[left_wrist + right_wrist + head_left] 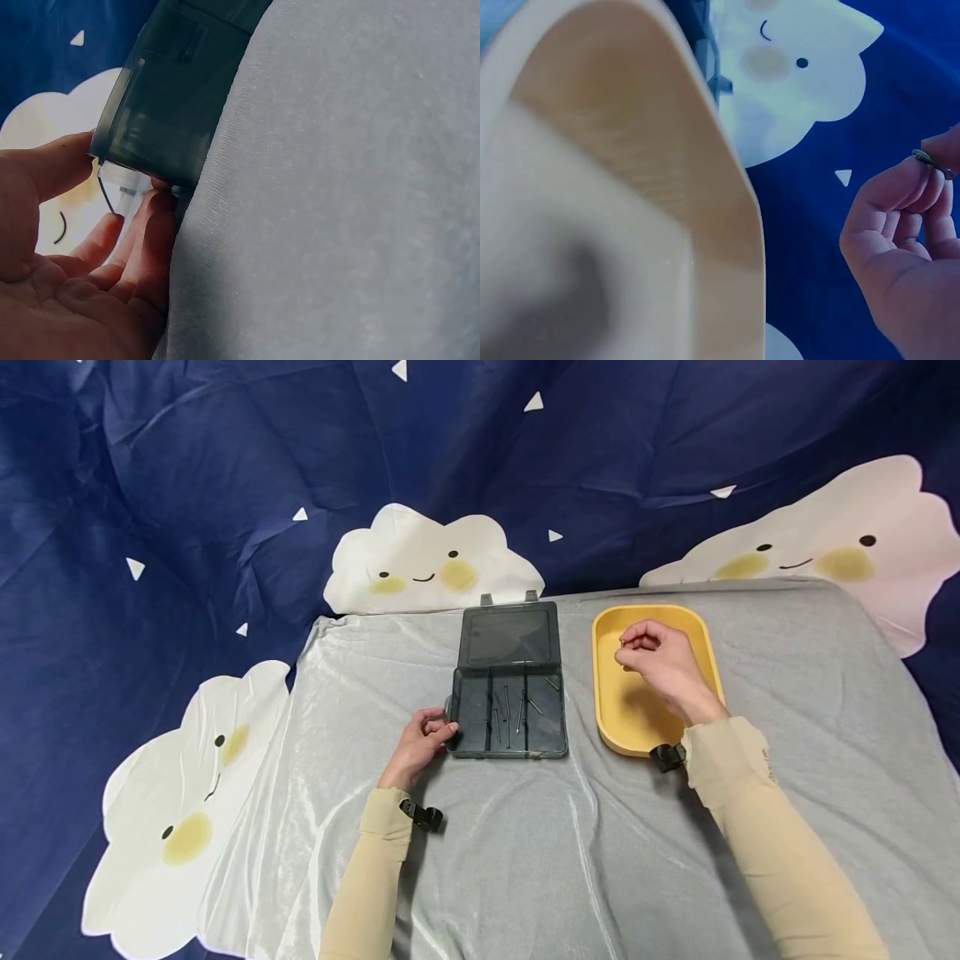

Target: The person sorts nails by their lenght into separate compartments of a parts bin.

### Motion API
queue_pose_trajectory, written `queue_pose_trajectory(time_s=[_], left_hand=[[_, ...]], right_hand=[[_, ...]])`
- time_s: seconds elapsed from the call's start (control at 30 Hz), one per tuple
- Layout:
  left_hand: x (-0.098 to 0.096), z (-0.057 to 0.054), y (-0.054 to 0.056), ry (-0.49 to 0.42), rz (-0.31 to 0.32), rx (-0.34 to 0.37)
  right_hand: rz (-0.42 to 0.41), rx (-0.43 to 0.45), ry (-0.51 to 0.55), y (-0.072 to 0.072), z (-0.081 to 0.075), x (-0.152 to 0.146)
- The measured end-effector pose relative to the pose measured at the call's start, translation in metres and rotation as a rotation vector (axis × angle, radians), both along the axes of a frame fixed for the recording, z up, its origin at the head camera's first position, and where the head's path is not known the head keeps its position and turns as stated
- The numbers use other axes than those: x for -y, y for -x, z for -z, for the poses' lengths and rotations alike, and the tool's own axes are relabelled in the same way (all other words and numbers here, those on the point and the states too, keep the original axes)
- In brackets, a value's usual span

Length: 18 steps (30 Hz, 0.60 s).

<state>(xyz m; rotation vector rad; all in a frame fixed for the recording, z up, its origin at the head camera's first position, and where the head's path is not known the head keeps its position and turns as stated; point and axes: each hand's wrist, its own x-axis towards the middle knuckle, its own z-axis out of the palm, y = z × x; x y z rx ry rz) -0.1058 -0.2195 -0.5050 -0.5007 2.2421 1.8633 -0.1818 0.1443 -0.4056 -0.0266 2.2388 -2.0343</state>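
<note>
A dark translucent compartment box (468, 714) lies with its lid (510, 635) folded back. Several thin dark screws (507, 702) lie in its middle and right compartments; the left one holds none. My left hand (422, 739) grips the box's left side, the thumb on the rim and fingertips under the edge in the left wrist view. Over the yellow tray (611, 727), my right hand (663, 664) pinches a small metal screw (922, 156) between thumb and forefinger. Most of that screw is hidden by the fingers.
Grey cloth (510, 852) with folds covers the table. Behind it hangs a dark blue curtain (450, 435) with clouds and white triangles. The yellow tray stands right of the box, with a strip of cloth between them. Each wrist wears a small black camera (423, 816).
</note>
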Motion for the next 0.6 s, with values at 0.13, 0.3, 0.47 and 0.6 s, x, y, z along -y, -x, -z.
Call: queue_pose_trajectory(time_s=[0.13, 0.3, 0.47, 0.6], left_hand=[[-0.001, -0.001, 0.0, -0.004, -0.007, 0.003], [-0.001, 0.0, 0.0, -0.006, -0.014, -0.003], [0.0, 0.0, 0.0, -0.005, -0.004, 0.003], [0.001, -0.002, 0.001, -0.014, 0.013, 0.013]], right_hand=[[-0.004, -0.005, 0.1, -0.003, -0.004, 0.004], [-0.024, -0.019, 0.175, -0.007, -0.006, 0.011], [-0.05, -0.014, 0.189, -0.011, -0.005, 0.02], [-0.078, -0.005, 0.193, -0.015, -0.002, 0.028]])
